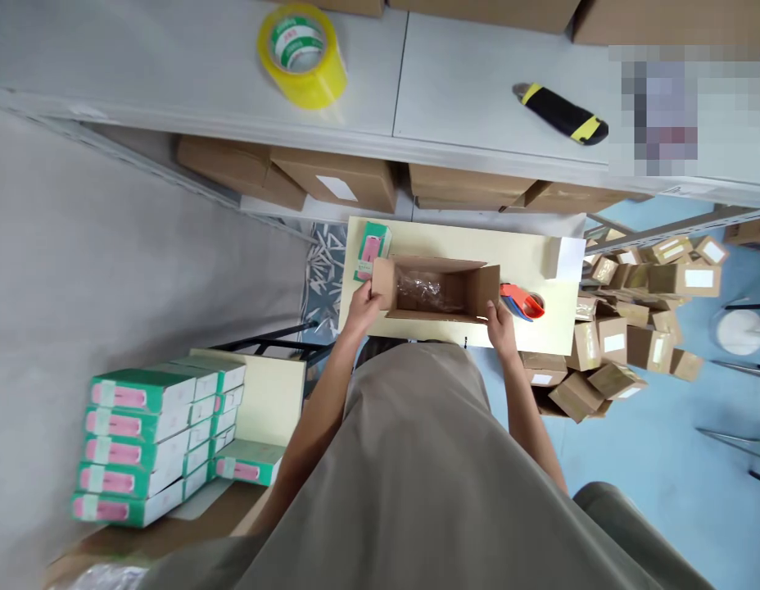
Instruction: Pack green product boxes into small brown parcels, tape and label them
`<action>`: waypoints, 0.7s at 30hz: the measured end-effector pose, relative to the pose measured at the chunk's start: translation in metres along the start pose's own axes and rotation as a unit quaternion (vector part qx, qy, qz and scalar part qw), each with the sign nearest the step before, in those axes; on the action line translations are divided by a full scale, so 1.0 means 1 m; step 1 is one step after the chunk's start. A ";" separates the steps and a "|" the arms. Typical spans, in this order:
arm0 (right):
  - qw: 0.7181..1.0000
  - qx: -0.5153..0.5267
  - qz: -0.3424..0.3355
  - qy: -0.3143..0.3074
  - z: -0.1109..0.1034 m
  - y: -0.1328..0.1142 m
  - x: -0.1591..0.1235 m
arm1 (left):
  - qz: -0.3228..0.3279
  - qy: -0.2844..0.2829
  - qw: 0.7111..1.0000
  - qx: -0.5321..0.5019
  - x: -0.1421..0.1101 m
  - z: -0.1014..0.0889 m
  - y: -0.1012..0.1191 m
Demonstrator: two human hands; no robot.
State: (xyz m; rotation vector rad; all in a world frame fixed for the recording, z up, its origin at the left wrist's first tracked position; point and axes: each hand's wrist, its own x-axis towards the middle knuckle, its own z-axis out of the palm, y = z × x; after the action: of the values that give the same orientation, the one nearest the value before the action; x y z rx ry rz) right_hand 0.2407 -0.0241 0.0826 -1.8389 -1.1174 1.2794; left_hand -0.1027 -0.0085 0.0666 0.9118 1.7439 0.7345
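Note:
An open cardboard box (438, 314) lies between my hands over the pale table (527, 254), with clear crumpled plastic wrap (429, 288) inside. My left hand (363, 310) grips its left end flap. On the other side, my right hand (500, 326) is closed on the right end flap. Just beyond my left hand is a green and white box with a pink picture (373, 250). To the right of the cardboard box rests an orange and blue tape dispenser-like object (526, 303); its exact kind is unclear.
A grey shelf (368, 106) above the table bears a yellow tape roll (303, 57) and a black and yellow utility knife (564, 113). Stacked green boxes (119, 426) stand at lower left. Many cardboard parcels (650, 328) are piled at right. A white box (566, 259) sits on the table.

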 end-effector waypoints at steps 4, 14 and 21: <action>0.999 -0.033 -0.006 0.006 0.003 -0.003 -0.001 | 0.007 -0.007 0.998 -0.054 0.011 -0.006 0.002; 0.990 -0.137 -0.026 -0.021 0.001 -0.009 0.005 | -0.098 0.112 0.926 0.347 0.086 0.004 -0.003; 0.987 -0.122 -0.093 0.049 -0.004 -0.026 -0.010 | -0.074 0.154 0.951 0.259 0.033 -0.036 -0.002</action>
State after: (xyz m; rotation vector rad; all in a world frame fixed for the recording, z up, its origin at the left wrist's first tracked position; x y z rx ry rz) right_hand 0.2353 -0.0215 0.1095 -1.8955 -1.4064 0.9713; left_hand -0.1450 0.0159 0.0605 1.0333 2.3184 0.3281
